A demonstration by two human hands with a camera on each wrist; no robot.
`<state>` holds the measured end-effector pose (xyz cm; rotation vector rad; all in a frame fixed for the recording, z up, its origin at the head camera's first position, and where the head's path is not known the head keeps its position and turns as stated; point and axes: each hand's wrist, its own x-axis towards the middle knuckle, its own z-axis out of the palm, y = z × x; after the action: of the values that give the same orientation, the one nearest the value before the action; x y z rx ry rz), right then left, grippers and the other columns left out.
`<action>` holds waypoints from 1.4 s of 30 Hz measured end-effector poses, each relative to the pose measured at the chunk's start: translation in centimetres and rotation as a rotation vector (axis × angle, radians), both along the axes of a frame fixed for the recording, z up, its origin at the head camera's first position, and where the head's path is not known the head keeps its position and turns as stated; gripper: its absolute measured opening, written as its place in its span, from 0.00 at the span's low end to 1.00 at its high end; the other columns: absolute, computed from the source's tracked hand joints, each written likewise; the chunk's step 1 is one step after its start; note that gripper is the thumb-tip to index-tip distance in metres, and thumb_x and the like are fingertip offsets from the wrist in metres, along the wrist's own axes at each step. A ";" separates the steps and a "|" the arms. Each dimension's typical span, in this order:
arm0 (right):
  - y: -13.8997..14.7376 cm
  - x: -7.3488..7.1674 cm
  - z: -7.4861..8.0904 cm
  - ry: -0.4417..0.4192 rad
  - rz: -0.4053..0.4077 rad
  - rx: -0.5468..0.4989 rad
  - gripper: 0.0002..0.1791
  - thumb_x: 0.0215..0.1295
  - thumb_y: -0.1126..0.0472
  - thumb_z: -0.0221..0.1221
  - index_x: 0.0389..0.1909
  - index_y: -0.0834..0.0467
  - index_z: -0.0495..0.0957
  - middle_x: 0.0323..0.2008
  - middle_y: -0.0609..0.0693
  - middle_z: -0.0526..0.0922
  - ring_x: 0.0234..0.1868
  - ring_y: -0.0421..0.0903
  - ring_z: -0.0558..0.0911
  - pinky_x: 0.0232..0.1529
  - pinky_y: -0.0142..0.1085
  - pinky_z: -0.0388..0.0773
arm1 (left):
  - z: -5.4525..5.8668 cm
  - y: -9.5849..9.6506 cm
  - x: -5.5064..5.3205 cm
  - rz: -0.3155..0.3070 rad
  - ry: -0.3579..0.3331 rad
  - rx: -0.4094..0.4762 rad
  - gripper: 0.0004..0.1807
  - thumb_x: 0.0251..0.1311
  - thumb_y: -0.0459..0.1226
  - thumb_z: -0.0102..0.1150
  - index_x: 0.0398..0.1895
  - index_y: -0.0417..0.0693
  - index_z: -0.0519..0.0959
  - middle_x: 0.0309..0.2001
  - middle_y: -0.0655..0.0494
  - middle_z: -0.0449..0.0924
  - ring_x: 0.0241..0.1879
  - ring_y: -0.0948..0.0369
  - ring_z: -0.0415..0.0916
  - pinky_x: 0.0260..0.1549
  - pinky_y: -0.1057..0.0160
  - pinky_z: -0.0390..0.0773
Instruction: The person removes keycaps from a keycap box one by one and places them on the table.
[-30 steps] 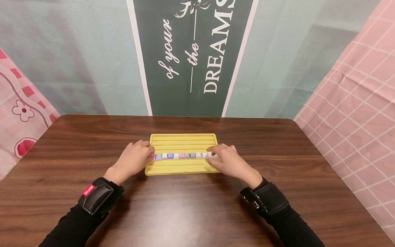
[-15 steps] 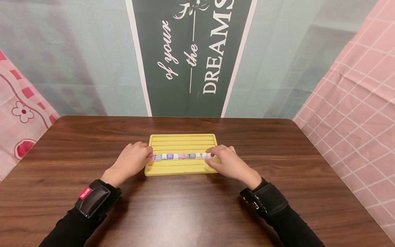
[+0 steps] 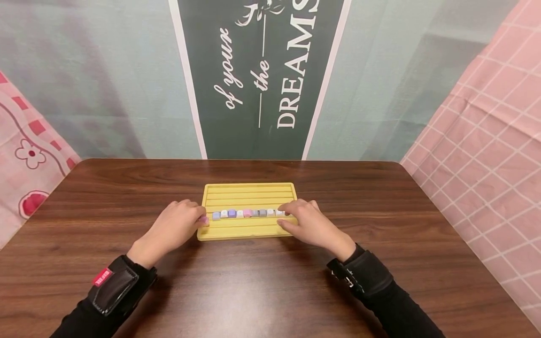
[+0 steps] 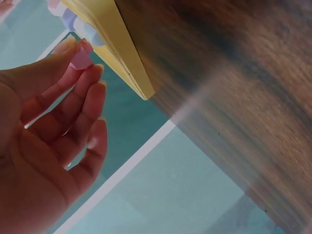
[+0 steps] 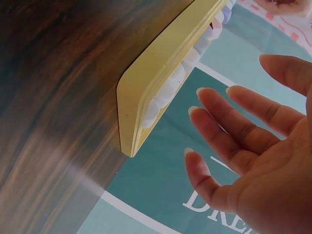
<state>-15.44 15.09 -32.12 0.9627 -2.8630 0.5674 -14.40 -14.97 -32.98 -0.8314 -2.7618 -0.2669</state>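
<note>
A yellow ridged tray (image 3: 243,231) lies on the table, and a row of small keycaps (image 3: 232,213) in white, grey, blue, purple and pink runs across it. At the tray's left end my left hand (image 3: 169,227) pinches a pink-purple keycap (image 4: 81,59) between thumb and fingertips, lifted off the row. Over the right end of the row is my right hand (image 3: 313,224), its fingers loosely spread and apart from the keycaps in the right wrist view. It hides the row's last few pieces from the head camera.
The brown wooden table (image 3: 359,197) reaches back to a grey-green cloth (image 3: 372,70) with a dark lettered panel (image 3: 249,136). A pink checked cloth (image 3: 486,155) hangs at the right, a patterned pink one (image 3: 34,183) at the left.
My left hand has drawn the pink-purple keycap away from the left end of the row, leaving a gap beside the light blue one. The right hand has barely moved.
</note>
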 end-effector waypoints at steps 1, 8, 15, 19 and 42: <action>-0.1 0.0 0.0 0.001 0.004 0.001 0.16 0.59 0.56 0.59 0.44 0.61 0.79 0.36 0.50 0.80 0.40 0.46 0.75 0.37 0.40 0.60 | 0.1 0.0 0.2 -0.004 -0.004 0.001 0.12 0.48 0.32 0.66 0.16 0.48 0.73 0.16 0.61 0.67 0.20 0.59 0.66 0.21 0.59 0.66; -0.3 0.2 0.4 -0.008 0.023 0.014 0.16 0.59 0.56 0.59 0.44 0.62 0.78 0.38 0.52 0.81 0.42 0.47 0.76 0.39 0.40 0.61 | 0.5 0.2 1.3 -0.013 -0.035 -0.038 0.10 0.46 0.35 0.68 0.17 0.48 0.74 0.17 0.62 0.66 0.22 0.60 0.66 0.21 0.61 0.63; -0.4 0.3 0.3 -0.016 0.064 0.029 0.16 0.61 0.55 0.58 0.45 0.61 0.78 0.42 0.52 0.81 0.46 0.48 0.76 0.39 0.40 0.60 | 0.5 0.5 2.2 -0.059 -0.002 -0.069 0.10 0.44 0.35 0.69 0.16 0.50 0.75 0.19 0.61 0.70 0.23 0.59 0.69 0.21 0.63 0.60; -0.5 0.4 0.1 -0.007 0.077 0.031 0.16 0.61 0.55 0.58 0.45 0.61 0.79 0.41 0.52 0.81 0.45 0.47 0.76 0.38 0.39 0.59 | 0.3 0.6 2.6 -0.081 0.011 -0.072 0.12 0.43 0.35 0.69 0.13 0.53 0.74 0.18 0.63 0.69 0.24 0.60 0.70 0.21 0.63 0.61; -1.4 0.7 -1.2 0.002 0.124 0.031 0.13 0.61 0.57 0.58 0.43 0.59 0.79 0.39 0.50 0.80 0.43 0.45 0.76 0.37 0.37 0.59 | -0.8 0.6 3.4 -0.031 0.041 -0.113 0.13 0.41 0.33 0.70 0.14 0.49 0.72 0.17 0.60 0.70 0.20 0.59 0.67 0.19 0.63 0.61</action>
<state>-14.77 13.70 -33.27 1.1511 -2.8329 0.5320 -11.00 -14.37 -33.78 -0.8968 -2.7488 -0.0992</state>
